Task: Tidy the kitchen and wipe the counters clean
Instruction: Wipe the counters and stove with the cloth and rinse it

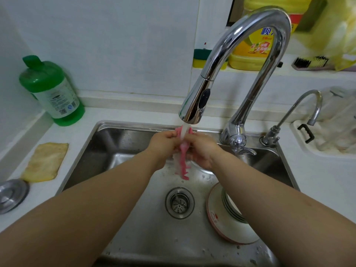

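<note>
A pink cloth [183, 162] hangs bunched between both hands over the steel sink [123, 147]. Water runs onto it from the tall chrome faucet [194, 105]. My left hand [163, 146] grips the cloth from the left and my right hand [202, 151] grips it from the right, fingers curled round it. The cloth's lower end dangles wet below the hands, and its top pokes out just under the spout.
Stacked plates and bowls [227, 212] lean in the sink beside the drain strainer [179, 202]. On the left counter lie a yellow rag [46, 162], a green bottle [54, 91] and a metal lid [11, 195]. A small tap [300, 112] and a dish rack [327, 135] stand right; detergent jug [252, 47] sits behind.
</note>
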Demonstrator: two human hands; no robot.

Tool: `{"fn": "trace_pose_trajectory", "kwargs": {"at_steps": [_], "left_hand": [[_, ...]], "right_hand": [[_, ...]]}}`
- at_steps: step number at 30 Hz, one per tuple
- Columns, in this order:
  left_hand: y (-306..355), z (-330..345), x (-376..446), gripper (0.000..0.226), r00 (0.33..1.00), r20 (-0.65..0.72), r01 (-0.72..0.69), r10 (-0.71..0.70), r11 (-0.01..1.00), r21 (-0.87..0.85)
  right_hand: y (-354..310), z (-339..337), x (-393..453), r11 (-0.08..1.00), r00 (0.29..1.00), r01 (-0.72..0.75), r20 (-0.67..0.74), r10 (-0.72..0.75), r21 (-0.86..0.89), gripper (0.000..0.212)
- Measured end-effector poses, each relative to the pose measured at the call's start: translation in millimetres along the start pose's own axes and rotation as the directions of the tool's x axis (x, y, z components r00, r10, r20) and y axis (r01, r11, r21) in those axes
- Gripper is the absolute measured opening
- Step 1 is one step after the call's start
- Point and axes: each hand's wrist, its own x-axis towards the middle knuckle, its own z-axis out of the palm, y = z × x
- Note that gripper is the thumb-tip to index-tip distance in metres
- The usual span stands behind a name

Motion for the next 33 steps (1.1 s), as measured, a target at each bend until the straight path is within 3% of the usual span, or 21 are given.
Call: {"fn": "trace_pose_trajectory", "kwargs": {"at_steps": [2, 4, 9, 11, 13, 14, 15, 16, 17, 18, 19, 21, 22, 23, 24, 26, 27, 28, 30, 31, 33], "left_hand": [[4, -1, -1, 0.024, 1.0, 0.031, 0.004, -0.004, 1.0, -0.019], [8, -3, -1, 0.028, 0.999, -0.036, 0.02, -0.022, 0.998, -0.057], [12, -30, 7, 0.02, 0.958, -0.258, 0.109, -0.125, 0.991, -0.076], [13, -45, 6, 0.027, 0.941, -0.294, 0.115, -0.166, 0.976, -0.182], [16, -53, -1, 0.022, 0.956, -0.212, 0.145, -0.204, 0.953, -0.265], [17, -55, -5, 0.021, 0.968, -0.148, 0.169, -0.203, 0.962, -0.215], [16, -57, -6, 0.029, 0.976, -0.099, 0.188, -0.194, 0.98, -0.063], [15, -58, -6, 0.037, 0.981, -0.059, 0.191, -0.184, 0.97, 0.148], [14, -57, -7, 0.04, 0.982, -0.035, 0.184, -0.183, 0.915, 0.359], [12, -55, -8, 0.04, 0.982, -0.031, 0.174, -0.186, 0.826, 0.536], [11, -52, -8, 0.036, 0.982, -0.046, 0.166, -0.181, 0.739, 0.653], [9, -51, -6, 0.02, 0.989, -0.093, 0.145, -0.113, 0.665, 0.732], [8, -52, -5, 0.01, 0.99, -0.111, 0.137, -0.082, 0.671, 0.728], [6, -54, -5, 0.017, 0.99, -0.123, 0.133, -0.065, 0.697, 0.705], [4, -58, -4, 0.024, 0.989, -0.131, 0.142, -0.073, 0.725, 0.674], [2, -61, -6, 0.027, 0.984, -0.138, 0.175, -0.114, 0.776, 0.606], [1, -60, -7, 0.027, 0.981, -0.137, 0.189, -0.134, 0.791, 0.582], [-2, -58, -7, 0.026, 0.981, -0.134, 0.193, -0.14, 0.798, 0.571], [-3, -49, -9, 0.01, 0.983, -0.118, 0.185, -0.143, 0.759, 0.625], [-3, -45, -10, 0.018, 0.987, -0.097, 0.162, -0.131, 0.728, 0.666], [-4, -34, -9, 0.071, 0.99, 0.057, 0.061, -0.129, 0.754, 0.654]], "right_hand": [[0, 1, 0, 0.999, 1.0, 0.018, -0.005, -0.018, 0.043, 0.015], [2, -1, 5, 0.997, 0.997, 0.04, -0.063, -0.036, 0.059, 0.015], [7, -17, 16, 0.996, 0.928, 0.004, -0.372, -0.036, -0.089, 0.053], [5, -28, 12, 0.993, 0.931, -0.011, -0.363, -0.033, -0.117, 0.05], [4, -32, 4, 0.978, 0.958, -0.029, -0.283, -0.032, -0.206, 0.046], [5, -32, 3, 0.956, 0.971, -0.033, -0.238, -0.039, -0.292, 0.045], [5, -32, 2, 0.896, 0.977, -0.028, -0.201, -0.068, -0.444, 0.046], [6, -31, 3, 0.741, 0.979, -0.019, -0.162, -0.121, -0.671, 0.047], [8, -31, 5, 0.496, 0.979, -0.016, -0.115, -0.169, -0.868, 0.046], [9, -32, 6, 0.241, 0.976, -0.012, -0.064, -0.209, -0.97, 0.042], [9, -31, 5, 0.07, 0.976, -0.028, -0.042, -0.213, -0.997, 0.036], [6, -32, 1, -0.107, 0.985, -0.057, -0.038, -0.169, -0.993, 0.027], [4, -34, 1, -0.115, 0.987, -0.064, -0.046, -0.154, -0.991, 0.024], [2, -38, 1, -0.053, 0.986, -0.074, -0.065, -0.156, -0.996, 0.022], [1, -41, 0, 0.111, 0.982, -0.088, -0.105, -0.154, -0.99, 0.022], [1, -43, -4, 0.688, 0.982, -0.091, -0.18, -0.058, -0.719, 0.023], [0, -41, -5, 0.876, 0.987, -0.086, -0.163, 0.009, -0.474, 0.025], [0, -38, -6, 0.959, 0.992, -0.086, -0.116, 0.057, -0.27, 0.028], [-2, -28, -6, 0.988, 0.998, -0.055, -0.023, 0.052, -0.147, 0.028], [-5, -20, -7, 0.981, 1.0, -0.023, 0.003, 0.024, -0.192, 0.028], [-10, -6, -9, 0.963, 1.0, 0.018, 0.023, -0.012, -0.271, 0.038]]}}
